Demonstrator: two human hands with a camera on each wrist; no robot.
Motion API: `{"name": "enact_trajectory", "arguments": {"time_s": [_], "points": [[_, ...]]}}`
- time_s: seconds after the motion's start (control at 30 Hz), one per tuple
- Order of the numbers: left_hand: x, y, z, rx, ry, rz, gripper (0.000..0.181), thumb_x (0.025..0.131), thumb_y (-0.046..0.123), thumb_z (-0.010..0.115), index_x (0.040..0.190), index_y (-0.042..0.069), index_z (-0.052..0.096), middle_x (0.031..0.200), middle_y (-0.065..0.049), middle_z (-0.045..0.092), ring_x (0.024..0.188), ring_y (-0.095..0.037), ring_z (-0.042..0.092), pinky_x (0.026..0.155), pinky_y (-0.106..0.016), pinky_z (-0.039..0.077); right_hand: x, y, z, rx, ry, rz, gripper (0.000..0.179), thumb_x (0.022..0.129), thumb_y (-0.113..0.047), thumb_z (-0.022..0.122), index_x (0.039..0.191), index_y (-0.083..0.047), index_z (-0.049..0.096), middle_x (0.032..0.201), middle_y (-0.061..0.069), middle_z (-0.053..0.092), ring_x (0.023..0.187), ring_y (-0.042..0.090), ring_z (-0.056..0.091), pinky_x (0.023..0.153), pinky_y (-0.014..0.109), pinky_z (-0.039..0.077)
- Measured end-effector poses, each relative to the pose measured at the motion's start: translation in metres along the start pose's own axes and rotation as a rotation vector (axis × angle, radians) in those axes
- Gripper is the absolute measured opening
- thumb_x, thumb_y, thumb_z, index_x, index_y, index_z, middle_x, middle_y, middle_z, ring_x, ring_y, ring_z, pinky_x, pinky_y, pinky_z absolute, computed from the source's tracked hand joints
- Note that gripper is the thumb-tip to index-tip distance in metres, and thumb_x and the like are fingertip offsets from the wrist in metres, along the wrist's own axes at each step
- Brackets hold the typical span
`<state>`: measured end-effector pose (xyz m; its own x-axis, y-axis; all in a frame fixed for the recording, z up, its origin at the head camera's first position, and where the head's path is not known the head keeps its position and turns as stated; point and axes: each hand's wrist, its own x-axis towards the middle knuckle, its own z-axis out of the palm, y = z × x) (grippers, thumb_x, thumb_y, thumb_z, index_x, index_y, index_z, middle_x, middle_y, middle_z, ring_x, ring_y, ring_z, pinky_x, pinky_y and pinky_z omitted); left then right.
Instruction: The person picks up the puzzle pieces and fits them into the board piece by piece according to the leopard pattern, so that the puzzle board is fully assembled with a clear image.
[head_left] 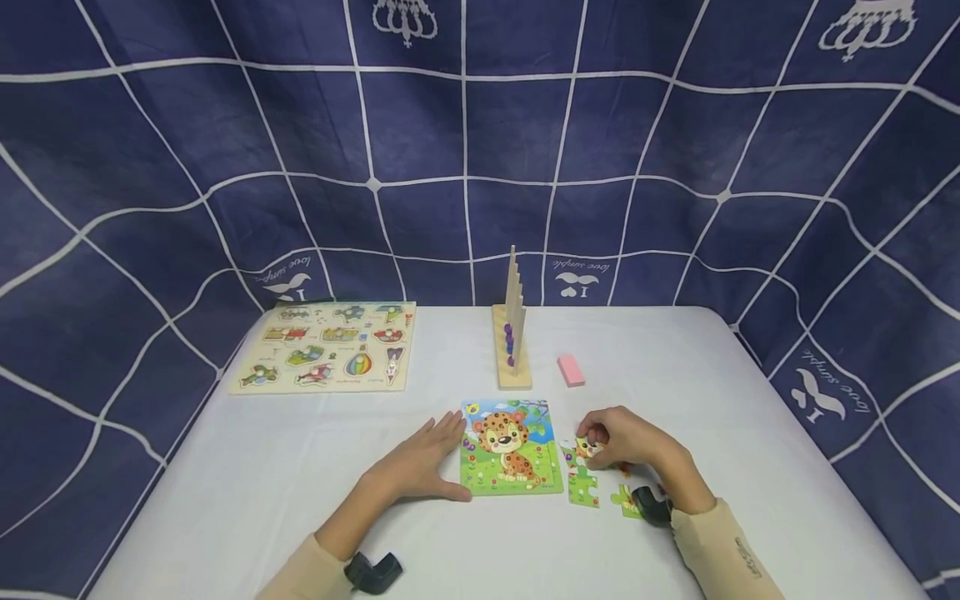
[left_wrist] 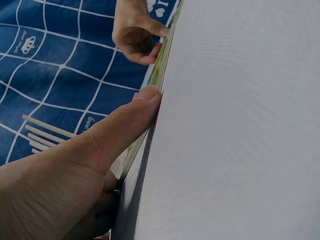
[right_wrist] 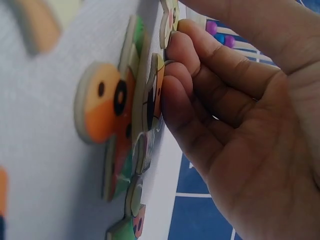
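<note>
A square picture puzzle board [head_left: 512, 450] with a spotted leopard cub lies on the white table. My left hand [head_left: 423, 462] rests along its left edge, fingers straight and thumb out at the lower left corner; in the left wrist view the thumb [left_wrist: 125, 125] presses on the board's edge. To the right of the board, my right hand [head_left: 626, 437] bends over loose puzzle pieces [head_left: 582, 487]. Its thumb and fingers pinch a puzzle piece [head_left: 589, 447] showing part of the cub's face. In the right wrist view an orange spotted piece [right_wrist: 102, 107] lies beside the fingertips.
A wooden peg stand [head_left: 514, 379] with purple and blue beads stands behind the board. Right of it lies a pink block [head_left: 571, 370]. A vehicle peg puzzle [head_left: 322, 346] lies at the back left. One loose piece [head_left: 628, 502] sits near the right wrist. Blue checked cloth [head_left: 525, 167] hangs behind the table.
</note>
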<state>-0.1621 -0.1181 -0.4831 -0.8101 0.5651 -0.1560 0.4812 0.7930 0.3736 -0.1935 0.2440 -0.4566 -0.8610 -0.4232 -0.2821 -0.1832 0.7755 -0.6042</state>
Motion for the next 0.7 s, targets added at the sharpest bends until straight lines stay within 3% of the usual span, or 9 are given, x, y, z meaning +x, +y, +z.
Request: {"name": "enact_trajectory", "arguments": {"time_s": [0.43,0.7], "points": [[0.000,-0.001,-0.001,0.004,0.001,-0.003,0.117,0.070,0.076,0.066,0.153,0.004,0.027,0.163,-0.010,0.019,0.152,-0.025,0.016,0.125,-0.044,0.017,-0.003,0.001,0.002,-0.064,0.076,-0.077,0.030,0.066,-0.012,0.086,0.091,-0.010,0.069,0.072,-0.005,0.058,0.065,0.008,0.051,0.054,0.019,0.045],[0.001,0.000,0.000,-0.012,0.000,-0.007,0.118,0.068,0.077,0.067,0.152,0.003,0.028,0.162,-0.010,0.021,0.152,-0.025,0.017,0.125,-0.044,0.017,-0.001,0.014,0.001,-0.065,0.153,-0.114,0.029,0.066,-0.015,0.085,0.090,-0.011,0.069,0.070,-0.005,0.056,0.063,0.005,0.049,0.053,0.017,0.045]]}}
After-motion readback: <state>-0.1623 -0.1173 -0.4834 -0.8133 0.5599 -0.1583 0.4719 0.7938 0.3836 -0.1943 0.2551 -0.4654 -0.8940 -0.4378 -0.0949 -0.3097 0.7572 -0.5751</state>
